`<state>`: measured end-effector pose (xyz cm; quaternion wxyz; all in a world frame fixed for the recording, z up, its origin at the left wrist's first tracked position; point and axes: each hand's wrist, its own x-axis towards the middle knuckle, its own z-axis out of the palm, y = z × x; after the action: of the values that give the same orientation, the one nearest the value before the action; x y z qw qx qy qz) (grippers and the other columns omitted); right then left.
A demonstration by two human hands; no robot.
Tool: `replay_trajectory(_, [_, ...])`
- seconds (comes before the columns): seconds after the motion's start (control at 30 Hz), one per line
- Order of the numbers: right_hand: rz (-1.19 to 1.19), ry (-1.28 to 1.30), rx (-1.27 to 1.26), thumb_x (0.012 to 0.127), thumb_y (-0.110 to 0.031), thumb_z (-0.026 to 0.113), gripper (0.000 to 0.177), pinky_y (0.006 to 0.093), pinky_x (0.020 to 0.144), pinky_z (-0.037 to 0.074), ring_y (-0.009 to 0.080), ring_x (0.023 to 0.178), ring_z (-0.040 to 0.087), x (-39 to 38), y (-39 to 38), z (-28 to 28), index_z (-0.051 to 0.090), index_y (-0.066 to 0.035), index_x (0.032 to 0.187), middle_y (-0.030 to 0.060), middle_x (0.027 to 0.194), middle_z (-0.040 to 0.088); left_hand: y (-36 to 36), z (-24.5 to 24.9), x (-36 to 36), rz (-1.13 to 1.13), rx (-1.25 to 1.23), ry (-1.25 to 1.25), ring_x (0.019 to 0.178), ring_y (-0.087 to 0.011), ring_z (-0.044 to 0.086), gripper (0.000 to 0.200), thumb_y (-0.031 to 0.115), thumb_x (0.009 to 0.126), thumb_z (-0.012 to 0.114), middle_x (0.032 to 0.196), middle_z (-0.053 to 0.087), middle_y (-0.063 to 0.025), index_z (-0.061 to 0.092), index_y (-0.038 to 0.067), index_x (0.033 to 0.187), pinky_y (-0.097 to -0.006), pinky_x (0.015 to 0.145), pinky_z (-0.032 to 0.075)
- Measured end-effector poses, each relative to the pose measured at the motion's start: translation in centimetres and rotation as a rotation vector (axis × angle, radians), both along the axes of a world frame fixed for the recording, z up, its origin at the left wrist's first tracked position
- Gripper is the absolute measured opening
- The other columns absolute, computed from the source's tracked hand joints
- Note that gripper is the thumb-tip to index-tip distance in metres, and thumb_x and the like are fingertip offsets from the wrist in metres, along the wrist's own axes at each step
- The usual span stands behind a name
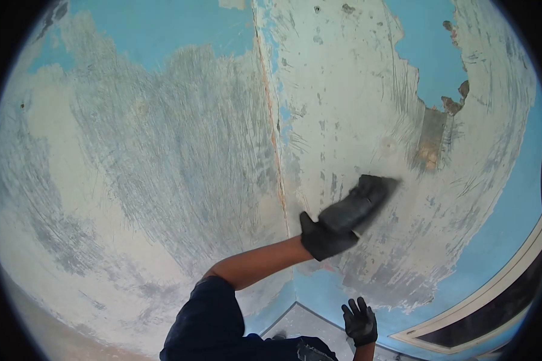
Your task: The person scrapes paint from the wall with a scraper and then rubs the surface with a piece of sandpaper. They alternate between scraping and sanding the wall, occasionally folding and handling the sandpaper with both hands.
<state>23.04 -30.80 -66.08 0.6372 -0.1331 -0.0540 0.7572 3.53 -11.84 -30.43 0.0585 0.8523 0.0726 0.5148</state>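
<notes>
My left hand, in a black glove, reaches across from the left with the forearm bare below a dark sleeve. It is closed on a flat-bladed scraper, whose grey blade lies against or close to the wall right of the corner. Hand and blade are blurred, and the handle is hidden by the glove. Low on the right, my right hand, also gloved in black, is held up with its fingers spread and nothing in it.
Two patchy, scraped walls meet at a cracked vertical corner. Blue paint remains in areas, beside a broken edge and a grey rectangular patch. A light-framed opening stands at lower right. Grey floor shows below the corner.
</notes>
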Motion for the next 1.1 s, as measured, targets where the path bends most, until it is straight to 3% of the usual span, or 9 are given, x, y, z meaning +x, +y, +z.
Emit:
replay_trajectory(0.13, [-0.034,-0.197,0.096,0.100,-0.052,0.042,0.059,0.0521,0.108,0.040,0.0414,0.139,0.039,1.0,-0.7,-3.1,0.045,-0.017,0.147,0.0142,0.150,0.046,4.1,13.0,-4.5,0.666,0.587,-0.524,0.131,-0.0347,0.052,0.059,-0.012,0.085,0.052,0.142,0.051,-0.0252,0.042,-0.006,0.143,-0.0395,0.103,0.047])
replay_trajectory(0.2, [-0.113,-1.119,0.237,0.098,-0.041,0.057,0.062,0.0521,0.111,0.039,0.0464,0.140,0.034,1.5,-1.1,-2.6,0.045,-0.003,0.145,0.0254,0.153,0.036,7.5,20.1,-5.6,0.788,0.870,-0.799,0.122,-0.0351,0.059,0.059,-0.007,0.086,0.052,0.132,0.058,-0.0269,0.044,0.000,0.144,-0.0399,0.099,0.049])
replay_trajectory(0.37, [-0.142,-0.583,0.021,0.096,-0.020,0.060,0.044,0.0469,0.104,0.048,0.0393,0.135,0.044,2.5,-2.3,-0.6,0.054,-0.012,0.139,0.0144,0.148,0.047,8.6,14.2,0.7,0.627,0.352,-0.156,0.122,-0.0358,0.057,0.060,0.008,0.086,0.054,0.136,0.055,-0.0232,0.043,0.001,0.145,-0.0423,0.098,0.049])
replay_trajectory(0.5, [-0.141,-0.525,-0.009,0.095,-0.018,0.061,0.044,0.0479,0.102,0.049,0.0403,0.133,0.046,1.5,-1.8,-1.1,0.055,-0.011,0.138,0.0152,0.148,0.047,1.8,10.0,0.7,0.125,0.509,0.231,0.118,-0.0340,0.060,0.063,0.009,0.088,0.054,0.142,0.051,-0.0204,0.038,0.004,0.149,-0.0419,0.096,0.050])
replay_trajectory(0.63, [-0.178,-0.170,-0.168,0.093,-0.017,0.061,0.044,0.0490,0.104,0.048,0.0414,0.132,0.046,0.5,-2.5,1.2,0.057,-0.010,0.136,0.0160,0.146,0.049,0.2,23.2,-2.0,0.445,0.360,-0.352,0.110,-0.0345,0.065,0.068,-0.004,0.086,0.053,0.139,0.053,-0.0237,0.037,0.010,0.151,-0.0404,0.083,0.056])
replay_trajectory(0.73, [-0.160,0.046,-0.277,0.092,-0.016,0.061,0.040,0.0503,0.106,0.045,0.0415,0.132,0.046,0.7,-2.3,-1.1,0.060,-0.010,0.131,0.0162,0.145,0.051,8.3,32.6,-4.0,0.787,0.948,-0.770,0.107,-0.0437,0.061,0.055,0.004,0.090,0.060,0.123,0.060,-0.0260,0.044,0.002,0.142,-0.0468,0.085,0.055])
replay_trajectory(0.83, [-0.202,-0.671,-0.046,0.091,-0.016,0.061,0.040,0.0512,0.105,0.045,0.0418,0.132,0.047,-0.6,-2.5,-3.8,0.061,-0.010,0.130,0.0158,0.144,0.051,10.5,30.9,0.7,0.803,0.741,-0.420,0.104,-0.0441,0.062,0.061,0.010,0.087,0.059,0.124,0.060,-0.0257,0.042,0.003,0.145,-0.0493,0.086,0.053])
replay_trajectory(0.97, [-0.068,0.156,-0.228,0.091,-0.014,0.060,0.042,0.0516,0.107,0.044,0.0412,0.134,0.045,-0.4,-3.2,-5.5,0.058,-0.011,0.133,0.0152,0.146,0.049,7.8,14.2,6.1,0.279,0.632,0.040,0.118,-0.0354,0.055,0.066,0.018,0.086,0.060,0.134,0.054,-0.0197,0.040,0.005,0.147,-0.0496,0.103,0.042])
replay_trajectory(1.1, [-0.038,0.252,-0.209,0.092,-0.013,0.059,0.043,0.0517,0.107,0.044,0.0414,0.135,0.044,-1.3,-4.3,-4.6,0.057,-0.011,0.135,0.0147,0.148,0.047,-5.0,8.2,2.6,0.021,-0.008,1.301,0.141,-0.0289,0.040,0.059,0.050,0.104,0.023,0.152,0.044,-0.0105,0.038,0.019,0.152,-0.0474,0.119,0.026])
